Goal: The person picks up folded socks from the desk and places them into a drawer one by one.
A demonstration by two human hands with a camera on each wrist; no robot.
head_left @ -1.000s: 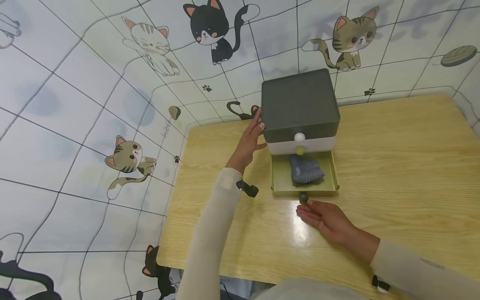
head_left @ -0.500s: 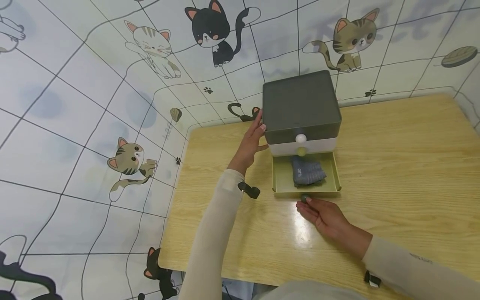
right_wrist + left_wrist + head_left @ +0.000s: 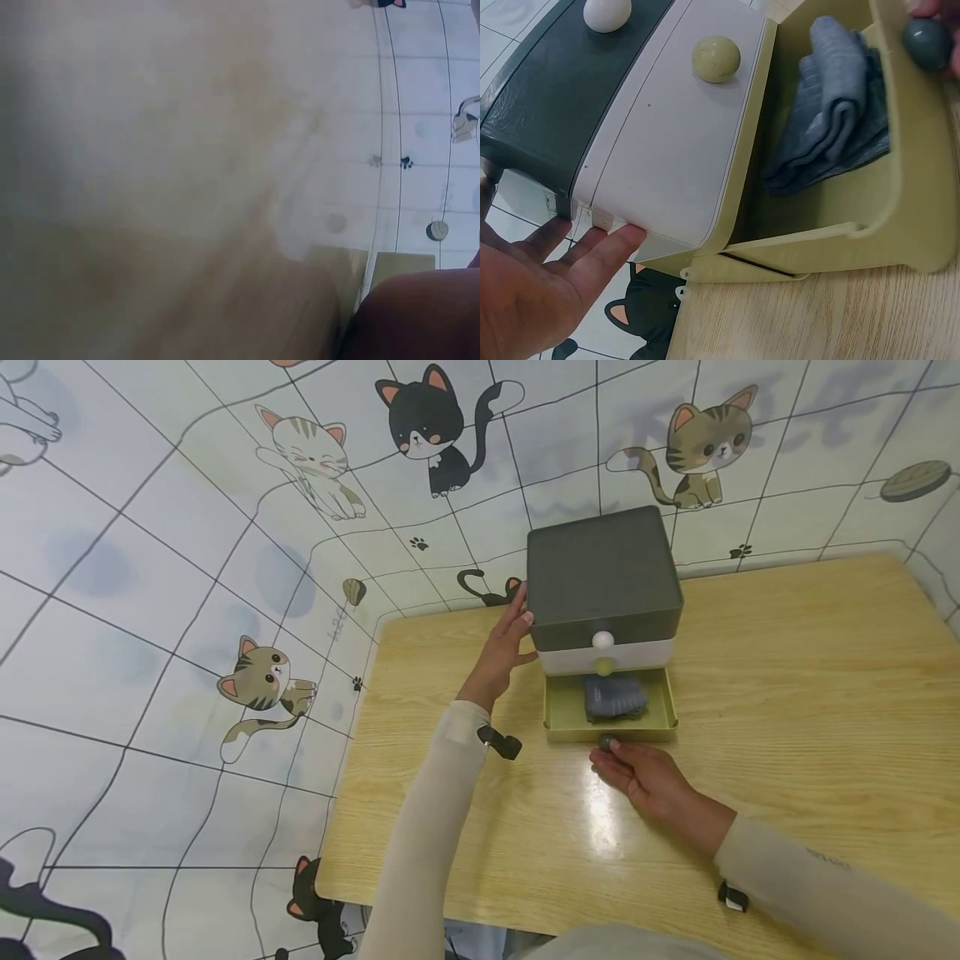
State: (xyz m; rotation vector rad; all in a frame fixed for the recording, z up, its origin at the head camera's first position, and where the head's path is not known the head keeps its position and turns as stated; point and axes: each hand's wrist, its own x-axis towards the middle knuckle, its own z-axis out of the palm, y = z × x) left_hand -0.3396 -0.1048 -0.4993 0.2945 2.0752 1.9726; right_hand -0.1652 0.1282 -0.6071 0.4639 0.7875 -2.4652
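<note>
A small stacked drawer cabinet (image 3: 603, 568) has a dark grey top section, a white section and a protruding bottom drawer (image 3: 558, 720) in olive yellow. Folded blue-grey jeans-like cloth (image 3: 832, 112) lies inside that drawer. My left hand (image 3: 497, 652) rests against the cabinet's left side, its fingers extended along the grey and white sections. At the drawer front, my right hand (image 3: 656, 781) has thumb and fingers at the dark round knob (image 3: 928, 43), seemingly pinching it. The right wrist view is mostly blurred and does not show the knob.
The cabinet stands near the back of a wooden table (image 3: 810, 693), against a tiled wall printed with cats (image 3: 420, 422). A white knob (image 3: 602, 640) and a yellow knob (image 3: 603, 667) mark the upper sections. Another wall rises along the table's left side.
The bottom drawer has slid a little inward, and my right hand has moved with its knob toward the cabinet. My left hand keeps its place on the side.
</note>
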